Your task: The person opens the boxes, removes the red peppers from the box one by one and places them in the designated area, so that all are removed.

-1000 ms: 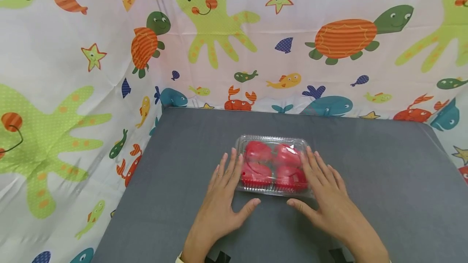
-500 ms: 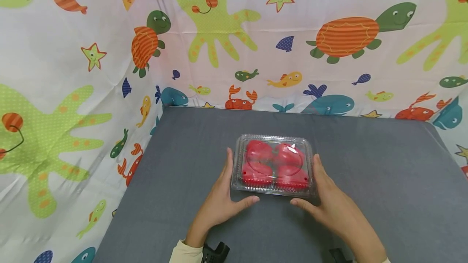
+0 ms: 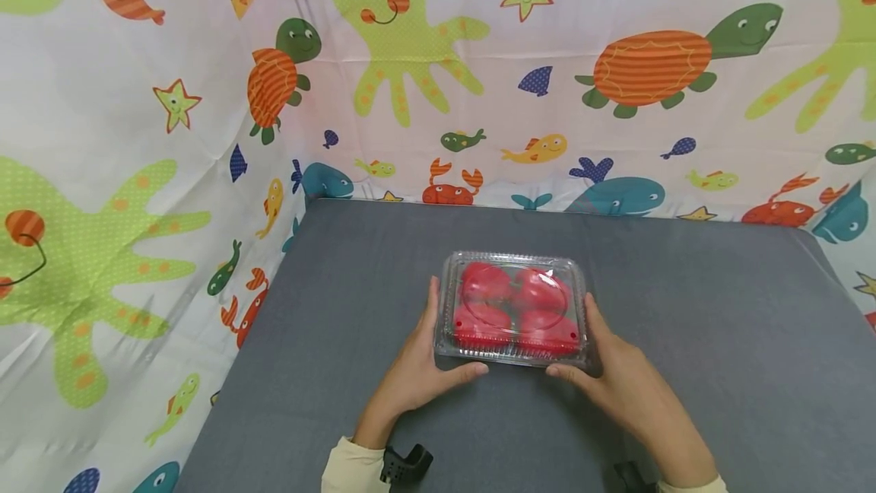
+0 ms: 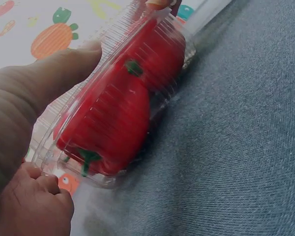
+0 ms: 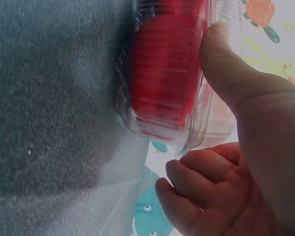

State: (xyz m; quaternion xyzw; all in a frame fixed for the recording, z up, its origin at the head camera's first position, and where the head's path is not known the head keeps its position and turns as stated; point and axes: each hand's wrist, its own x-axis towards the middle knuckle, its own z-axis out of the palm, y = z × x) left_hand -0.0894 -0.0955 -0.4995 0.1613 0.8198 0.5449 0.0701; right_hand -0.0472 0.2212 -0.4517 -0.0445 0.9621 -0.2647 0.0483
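Note:
A clear plastic clamshell box [image 3: 513, 257] sits on the grey tabletop in the head view. Several red bell peppers [image 3: 541, 291] fill it; green stems show on the peppers [image 4: 113, 118] in the left wrist view. My left hand [image 3: 411, 371] holds the box's left side, its thumb [image 4: 64, 71] at the near edge. On the opposite side my right hand [image 3: 623, 379] holds the box, its thumb [image 5: 236, 73] against the rim. Curled fingers [image 5: 206, 182] lie at the side wall in the right wrist view. The far fingertips are mostly hidden.
Grey cloth [image 3: 328, 310] covers the table. A white curtain [image 3: 465, 97] printed with sea animals closes off the back and left. Black wrist straps [image 3: 408, 466] show below the hands.
The hands were spread over the lid's left and right edges. They have moved outward and turned so the palms face the box's sides. The box has stayed in about the same place.

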